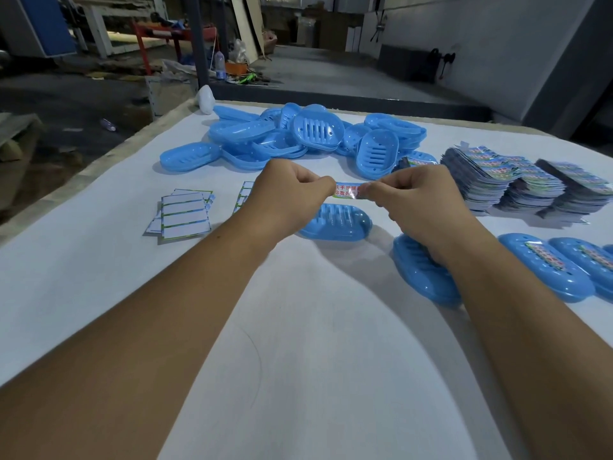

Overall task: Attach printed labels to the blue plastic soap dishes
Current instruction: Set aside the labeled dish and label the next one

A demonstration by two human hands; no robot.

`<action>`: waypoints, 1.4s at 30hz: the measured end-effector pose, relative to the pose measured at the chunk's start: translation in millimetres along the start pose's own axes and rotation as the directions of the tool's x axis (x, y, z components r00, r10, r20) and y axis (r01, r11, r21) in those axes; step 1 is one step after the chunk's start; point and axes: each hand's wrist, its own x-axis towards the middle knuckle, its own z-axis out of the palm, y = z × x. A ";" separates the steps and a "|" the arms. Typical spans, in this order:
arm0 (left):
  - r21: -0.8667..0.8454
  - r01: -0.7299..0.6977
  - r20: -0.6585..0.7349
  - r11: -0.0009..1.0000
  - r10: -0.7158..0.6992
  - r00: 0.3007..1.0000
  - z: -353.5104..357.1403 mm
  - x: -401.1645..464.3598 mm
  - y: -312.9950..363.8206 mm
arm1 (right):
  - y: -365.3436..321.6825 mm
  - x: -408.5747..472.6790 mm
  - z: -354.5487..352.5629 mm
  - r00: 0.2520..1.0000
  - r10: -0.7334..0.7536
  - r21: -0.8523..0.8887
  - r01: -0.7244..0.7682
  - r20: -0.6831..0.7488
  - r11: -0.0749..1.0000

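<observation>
While spent backing sheets (185,212) are lying at the left of the worktop (298,327), the left hand (288,194) and right hand (411,200) are each pinching an end of one label (346,190), holding it just above a bare dish (335,222). Behind, a pile of dishes (298,137) is waiting unlabelled; label stacks (524,184) and a few labelled dishes (547,267) are sitting at the right, so most work seems left.
</observation>
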 end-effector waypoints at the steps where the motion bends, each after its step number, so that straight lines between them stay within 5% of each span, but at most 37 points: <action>1: 0.007 0.006 -0.007 1.000 -0.006 1.000 0.5 1.2 -1.7 | 0.2 0.6 0.1 1.000 0.011 -0.005 -0.011 0.003 1.000; 19: 0.306 0.067 -0.028 0.950 -0.062 0.998 0.3 12.5 -9.8 | -4.8 18.7 15.5 0.987 0.125 -0.354 -0.081 0.102 0.932; 42: 0.394 0.039 -0.009 0.918 -0.038 0.999 2.1 10.9 -11.1 | -1.8 20.1 19.2 0.984 0.128 -0.367 -0.076 0.122 0.927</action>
